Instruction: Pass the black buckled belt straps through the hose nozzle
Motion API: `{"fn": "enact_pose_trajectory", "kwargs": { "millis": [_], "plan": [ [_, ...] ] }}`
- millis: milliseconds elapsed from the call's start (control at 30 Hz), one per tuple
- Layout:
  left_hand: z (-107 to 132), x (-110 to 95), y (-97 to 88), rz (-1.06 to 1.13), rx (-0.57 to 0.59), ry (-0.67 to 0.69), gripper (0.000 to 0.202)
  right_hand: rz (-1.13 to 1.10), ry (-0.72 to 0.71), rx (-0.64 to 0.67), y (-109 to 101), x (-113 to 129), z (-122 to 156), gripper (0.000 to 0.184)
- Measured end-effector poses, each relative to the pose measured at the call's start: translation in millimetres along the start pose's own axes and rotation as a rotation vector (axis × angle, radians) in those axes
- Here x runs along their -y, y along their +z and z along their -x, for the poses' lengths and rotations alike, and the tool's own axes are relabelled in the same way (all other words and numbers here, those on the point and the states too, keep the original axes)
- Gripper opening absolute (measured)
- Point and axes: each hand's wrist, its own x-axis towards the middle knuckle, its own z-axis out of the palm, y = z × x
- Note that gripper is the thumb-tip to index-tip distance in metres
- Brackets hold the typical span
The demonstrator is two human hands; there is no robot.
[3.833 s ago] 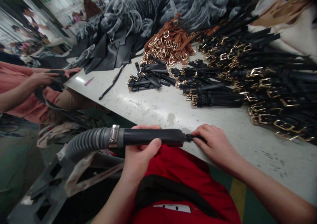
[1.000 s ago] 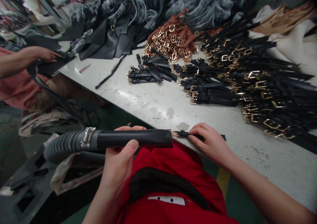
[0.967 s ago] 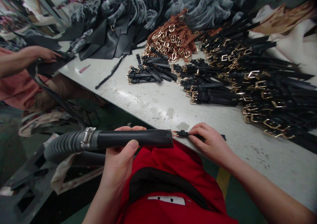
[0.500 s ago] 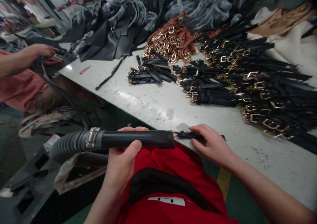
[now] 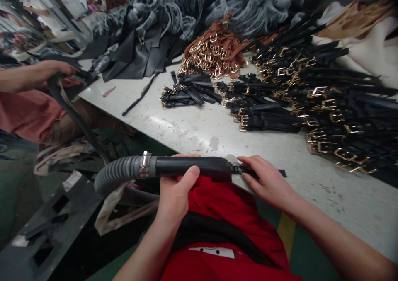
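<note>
My left hand (image 5: 178, 187) is wrapped round a black flat-ended nozzle (image 5: 199, 167), its thumb lying along the top. A metal clamp (image 5: 144, 164) joins the nozzle to a ribbed grey hose (image 5: 116, 173) that curves down to the left. My right hand (image 5: 265, 175) grips a short black buckle strap (image 5: 239, 170) at the table's near edge. The nozzle's mouth covers the buckle end of that strap; whether they touch I cannot tell. The strap's tail (image 5: 282, 173) sticks out beyond my right fingers.
Black buckle straps (image 5: 267, 121) lie in rows and heaps on the white table (image 5: 186, 136). Behind them is a pile of brown buckle straps (image 5: 214, 51). At left, a co-worker's hand (image 5: 64, 69) holds dark material. A red marker-like stick (image 5: 109, 91) lies near the edge.
My left hand has moved the nozzle and hose to the right, over the strap's buckle end. My right hand has stayed nearly in place. The co-worker's hand has shifted slightly.
</note>
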Motion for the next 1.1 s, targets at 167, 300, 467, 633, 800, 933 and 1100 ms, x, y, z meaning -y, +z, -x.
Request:
{"fn": "enact_pose_trajectory", "kwargs": {
  "millis": [167,300,467,633,800,933,1100],
  "plan": [
    [-7,-5,-7.0,0.079,-0.018,-0.037,0.029,-0.003,-0.001,-0.033,1,-1,0,0.032],
    [-8,-11,-11.7,0.083,-0.039,0.057,0.03,-0.003,-0.005,-0.047,4,-2,1,0.033],
    [-4,2,14.5,-0.162,0.142,0.072,0.026,0.004,0.0,-0.054,4,-2,3,0.043],
    [-10,-1,20.8,-0.214,0.133,0.061,0.025,-0.016,0.013,-0.03,1,0,4,0.051],
    [-8,1,25.7,-0.194,0.147,0.07,0.029,0.001,0.009,-0.024,2,-3,5,0.052],
    [-11,3,23.9,-0.185,0.173,0.028,0.031,0.01,0.003,-0.028,2,-4,6,0.051],
    [-15,-12,-1.7,-0.039,0.0,0.04,0.037,-0.002,-0.006,-0.019,1,-1,4,0.037]
  ]
}}
